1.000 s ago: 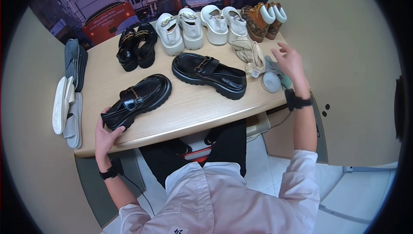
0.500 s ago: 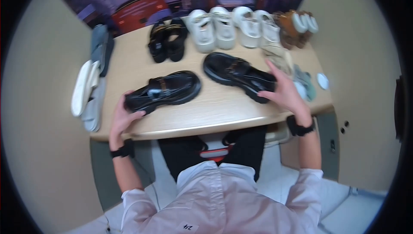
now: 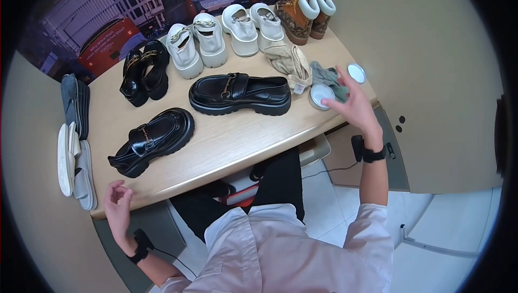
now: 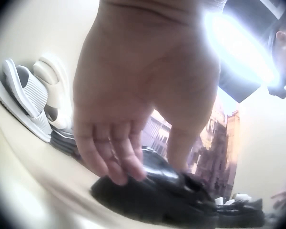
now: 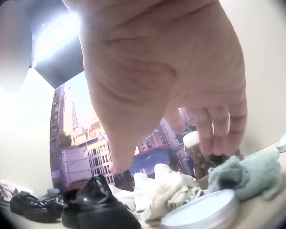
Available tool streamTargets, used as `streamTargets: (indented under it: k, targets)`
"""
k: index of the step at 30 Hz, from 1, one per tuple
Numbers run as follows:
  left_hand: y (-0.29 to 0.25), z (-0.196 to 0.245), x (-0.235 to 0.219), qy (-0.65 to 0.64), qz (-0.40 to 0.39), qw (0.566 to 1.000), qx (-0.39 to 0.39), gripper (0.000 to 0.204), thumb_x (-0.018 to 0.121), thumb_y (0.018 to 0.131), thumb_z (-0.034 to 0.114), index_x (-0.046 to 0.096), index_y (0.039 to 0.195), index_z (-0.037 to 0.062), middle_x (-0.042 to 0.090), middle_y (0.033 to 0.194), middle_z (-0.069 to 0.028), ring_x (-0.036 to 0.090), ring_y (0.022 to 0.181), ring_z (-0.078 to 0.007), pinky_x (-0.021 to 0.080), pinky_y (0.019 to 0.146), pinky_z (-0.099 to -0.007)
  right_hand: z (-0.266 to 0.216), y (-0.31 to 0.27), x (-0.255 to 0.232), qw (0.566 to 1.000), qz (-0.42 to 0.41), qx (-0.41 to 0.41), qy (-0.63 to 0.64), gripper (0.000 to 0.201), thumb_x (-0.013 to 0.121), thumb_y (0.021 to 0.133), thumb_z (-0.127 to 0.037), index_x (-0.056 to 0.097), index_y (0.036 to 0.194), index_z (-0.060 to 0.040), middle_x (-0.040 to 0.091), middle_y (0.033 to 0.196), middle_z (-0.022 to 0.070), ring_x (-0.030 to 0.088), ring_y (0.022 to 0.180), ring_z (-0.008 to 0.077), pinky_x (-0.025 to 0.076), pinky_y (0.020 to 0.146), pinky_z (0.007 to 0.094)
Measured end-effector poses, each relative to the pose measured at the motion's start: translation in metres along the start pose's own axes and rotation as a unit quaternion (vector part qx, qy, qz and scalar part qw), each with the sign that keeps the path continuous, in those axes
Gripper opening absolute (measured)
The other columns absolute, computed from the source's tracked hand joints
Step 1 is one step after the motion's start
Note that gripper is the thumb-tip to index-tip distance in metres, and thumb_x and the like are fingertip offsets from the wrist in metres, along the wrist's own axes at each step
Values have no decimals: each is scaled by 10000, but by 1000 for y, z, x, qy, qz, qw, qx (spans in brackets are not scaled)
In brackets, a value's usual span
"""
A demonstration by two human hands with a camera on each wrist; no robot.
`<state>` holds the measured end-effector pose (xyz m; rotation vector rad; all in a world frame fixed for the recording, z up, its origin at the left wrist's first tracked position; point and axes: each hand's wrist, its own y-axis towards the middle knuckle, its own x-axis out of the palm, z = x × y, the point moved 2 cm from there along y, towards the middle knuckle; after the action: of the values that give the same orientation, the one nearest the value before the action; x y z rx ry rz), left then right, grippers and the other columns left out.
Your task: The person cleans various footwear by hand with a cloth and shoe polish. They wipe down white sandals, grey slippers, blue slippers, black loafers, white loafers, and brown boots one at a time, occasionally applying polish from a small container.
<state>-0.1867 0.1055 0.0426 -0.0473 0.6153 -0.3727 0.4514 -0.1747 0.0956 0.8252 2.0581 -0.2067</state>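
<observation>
Two black loafers with metal bits lie on the table. The left loafer (image 3: 154, 142) has its heel toward my left hand (image 3: 118, 209), which hangs at the table's front edge with loosely bent fingers and nothing in them. Farther right, the other loafer (image 3: 240, 94) lies sideways, its heel toward the right. My right hand (image 3: 356, 107) hovers empty, thumb and fingers spread, over an open round tin (image 3: 322, 96). In the right wrist view, the tin (image 5: 202, 212) sits below the thumb, beside a grey-green cloth (image 5: 248, 175).
Along the back stand black shoes (image 3: 144, 72), white shoes (image 3: 197, 45) and brown boots (image 3: 305, 17). Slippers (image 3: 74, 163) lean along the left edge. A beige cloth (image 3: 288, 64) lies near the tin, and a round lid (image 3: 356, 73) rests at the right edge.
My left hand has let go of the left loafer's heel and drawn back. My right hand went to the right loafer's heel, then off to the tin; that loafer has turned more sideways.
</observation>
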Motion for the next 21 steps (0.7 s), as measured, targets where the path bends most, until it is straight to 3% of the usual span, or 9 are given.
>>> streamTargets:
  k: [3,6,10,13,14,16,19,21]
  targets:
    - [-16,40,31,-67,-87,992,60,383,809,926,64,677,1280,5,694,964,-10,656,968,-120,502,948,-284,16,-14,16,996,6,-3,-88,1102,984,795,-426,438,1686,-75,654,1420,273,674,1300,411,549,1101,465]
    - [-14,65,66,-70,-144,982,96,372,818,904,13,706,1259,12,718,985,-26,687,972,-136,539,957,-315,23,-16,34,995,34,7,-98,1099,987,789,-402,435,1687,-90,650,1414,268,668,1287,436,556,1086,482]
    - [-15,96,101,-55,-218,963,149,357,837,909,19,716,1245,9,753,1028,-43,720,991,-137,564,961,-323,34,-14,55,992,79,-56,-78,1085,966,815,-302,385,1703,-73,642,1437,281,659,1298,454,556,1087,483]
    - [-19,108,123,-74,-263,948,160,347,836,925,10,723,1254,9,766,1059,-50,732,1002,-145,569,989,-329,46,-14,64,989,120,-75,-50,1059,933,841,-241,362,1716,-65,662,1425,263,679,1283,408,553,1089,456]
    - [-21,108,129,-84,-274,943,167,340,832,933,4,725,1256,10,768,1071,-52,735,1005,-147,570,998,-330,45,-17,63,992,118,-39,-2,1065,927,842,-229,351,1722,-66,671,1412,252,684,1273,385,552,1084,449]
    - [-24,109,144,-118,-266,943,163,337,816,952,-3,718,1275,-2,767,1091,-64,735,1026,-147,572,1010,-328,35,-26,55,989,108,34,94,1076,915,843,-204,330,1736,-70,688,1385,230,694,1252,339,549,1074,433]
    - [-29,110,175,-209,-280,927,137,419,806,962,-13,672,1359,-15,751,1168,-93,731,1077,-152,575,1025,-328,-7,-48,44,990,101,-6,100,1124,915,814,-188,304,1751,-79,697,1351,199,693,1220,286,549,1046,418]
    - [-32,117,189,-271,-304,906,116,525,808,959,-21,611,1446,-21,729,1249,-114,726,1125,-160,572,1039,-332,-51,-65,46,991,34,-64,110,1193,939,747,-197,304,1747,-53,692,1349,193,697,1206,287,548,1041,422]
